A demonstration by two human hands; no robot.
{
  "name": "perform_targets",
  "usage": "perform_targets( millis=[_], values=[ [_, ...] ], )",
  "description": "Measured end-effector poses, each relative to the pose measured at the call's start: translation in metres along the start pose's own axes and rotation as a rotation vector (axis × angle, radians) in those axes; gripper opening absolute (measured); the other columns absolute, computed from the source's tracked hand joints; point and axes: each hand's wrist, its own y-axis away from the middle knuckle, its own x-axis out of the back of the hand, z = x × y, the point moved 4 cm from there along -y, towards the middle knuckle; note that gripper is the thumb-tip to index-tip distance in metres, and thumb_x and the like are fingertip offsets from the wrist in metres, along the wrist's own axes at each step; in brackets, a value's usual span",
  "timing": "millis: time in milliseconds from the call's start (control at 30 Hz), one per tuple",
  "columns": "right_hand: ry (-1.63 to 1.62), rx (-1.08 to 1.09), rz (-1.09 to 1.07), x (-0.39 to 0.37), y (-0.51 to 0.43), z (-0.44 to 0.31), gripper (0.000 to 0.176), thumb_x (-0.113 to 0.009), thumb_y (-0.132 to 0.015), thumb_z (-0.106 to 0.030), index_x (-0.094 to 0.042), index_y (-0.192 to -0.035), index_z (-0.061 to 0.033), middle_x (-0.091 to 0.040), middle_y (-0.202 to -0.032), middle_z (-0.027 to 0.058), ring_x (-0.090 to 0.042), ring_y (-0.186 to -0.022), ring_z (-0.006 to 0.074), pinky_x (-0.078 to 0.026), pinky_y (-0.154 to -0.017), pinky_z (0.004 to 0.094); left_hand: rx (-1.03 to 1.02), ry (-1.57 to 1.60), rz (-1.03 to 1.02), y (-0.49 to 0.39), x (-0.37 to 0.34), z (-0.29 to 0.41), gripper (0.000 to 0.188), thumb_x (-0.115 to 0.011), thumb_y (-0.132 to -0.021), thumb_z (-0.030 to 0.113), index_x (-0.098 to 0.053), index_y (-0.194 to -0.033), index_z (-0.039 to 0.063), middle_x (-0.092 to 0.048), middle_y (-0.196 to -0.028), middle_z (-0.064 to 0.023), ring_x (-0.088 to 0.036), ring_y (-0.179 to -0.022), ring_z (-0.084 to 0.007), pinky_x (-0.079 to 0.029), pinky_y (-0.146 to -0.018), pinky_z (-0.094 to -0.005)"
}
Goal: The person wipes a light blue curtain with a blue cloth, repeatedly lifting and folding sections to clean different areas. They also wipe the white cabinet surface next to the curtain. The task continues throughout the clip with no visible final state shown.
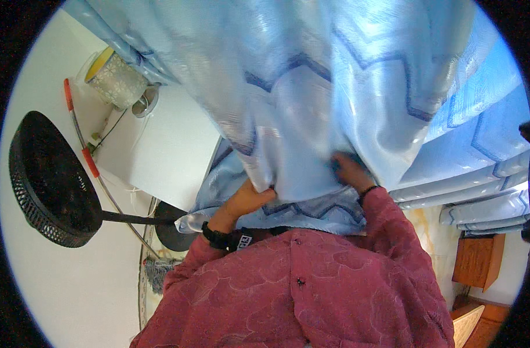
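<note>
A shiny light-blue curtain with dark zigzag bands hangs in front of me and falls in loose folds. My left hand pinches its fabric near a lower edge, thumb lying along the front. To the right, my right hand holds the cloth under a bulging fold; its fingers are blurred and partly in shadow. Between the two hands the cloth spans fairly flat. Below them, more fabric with a zigzag band lies bunched against my waist. A black watch is on my left wrist.
At left stands a black perforated round head on a pole with a round base. A mop handle leans behind it. Beyond are a white tabletop and a flower-patterned container. A wooden cabinet is at right.
</note>
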Motion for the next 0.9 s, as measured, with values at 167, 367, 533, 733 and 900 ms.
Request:
perform_targets(
  millis=[167,367,533,733,900],
  values=[
    [-0.556,0.058,0.001,0.040,0.014,-0.023,0.043,-0.057,-0.082,-0.016,-0.055,-0.123,-0.0060,-0.057,-0.123,0.0172,-0.049,-0.121,0.0322,-0.035,-0.105,0.0394,0.053,-0.220,-0.188,-0.004,-0.005,-0.022,0.054,-0.072,-0.081,0.030,-0.053,-0.123,0.000,-0.058,-0.121,-0.0151,-0.054,-0.112,-0.0251,-0.044,-0.094,-0.0371],
    [-0.509,0.549,0.169,0.061,0.023,-0.172,0.055,-0.061,-0.075,-0.003,-0.049,-0.128,-0.0090,-0.054,-0.122,0.0147,-0.052,-0.115,0.0309,-0.041,-0.098,0.0382,-0.025,-0.293,-0.233,-0.029,-0.044,-0.005,0.046,-0.065,-0.087,0.034,-0.057,-0.120,0.002,-0.061,-0.117,-0.0156,-0.057,-0.107,-0.0288,-0.044,-0.093,-0.0391],
    [-0.162,0.276,-0.143,-0.019,0.051,-0.055,0.059,-0.063,-0.073,-0.004,-0.048,-0.129,-0.0170,-0.054,-0.124,0.0152,-0.050,-0.117,0.0358,-0.039,-0.101,0.0453,0.028,-0.144,-0.118,0.000,-0.013,0.028,0.049,-0.065,-0.088,0.034,-0.054,-0.124,0.003,-0.058,-0.118,-0.0129,-0.053,-0.110,-0.0250,-0.040,-0.097,-0.0382],
    [0.013,0.086,0.043,0.043,0.086,0.032,0.061,-0.060,-0.072,-0.007,-0.050,-0.131,-0.0192,-0.054,-0.128,0.0153,-0.050,-0.119,0.0345,-0.038,-0.102,0.0446,-0.144,0.482,0.315,0.022,0.043,0.075,0.057,-0.061,-0.089,0.026,-0.037,-0.133,-0.002,-0.053,-0.122,-0.0138,-0.054,-0.110,-0.0244,-0.043,-0.095,-0.0381],
    [-0.448,0.326,0.298,0.205,0.138,-0.065,0.050,-0.059,-0.076,-0.010,-0.056,-0.126,-0.0111,-0.061,-0.119,0.0077,-0.057,-0.107,0.0223,-0.042,-0.096,0.0343,-0.024,0.517,0.503,0.008,0.053,0.072,0.054,-0.059,-0.090,0.024,-0.038,-0.131,-0.004,-0.052,-0.123,-0.0165,-0.054,-0.110,-0.0274,-0.043,-0.096,-0.0422]
  ],
)
